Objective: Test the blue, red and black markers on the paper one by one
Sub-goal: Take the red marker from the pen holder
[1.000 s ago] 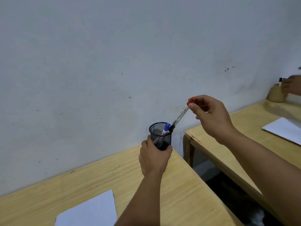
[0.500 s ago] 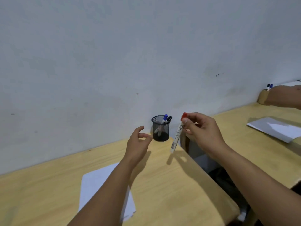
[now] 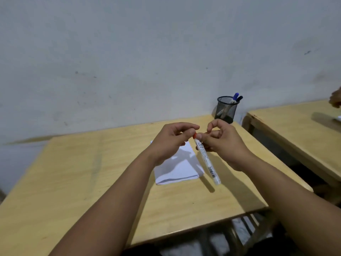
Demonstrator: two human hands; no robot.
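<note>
Both hands meet above the counter (image 3: 103, 182): our right hand (image 3: 224, 145) is closed round the red marker (image 3: 206, 159) near its capped end, and our left hand (image 3: 171, 143) pinches the red cap (image 3: 194, 135), probably to pull it off, though fingers hide the joint. We judge the marker light, stiff and smooth, so grip the barrel firmly and tug the cap straight. Slim white barrel, printed text, barcode, hanging over the paper (image 3: 177, 167). Blue and black markers stand in the mesh cup (image 3: 227, 109).
</note>
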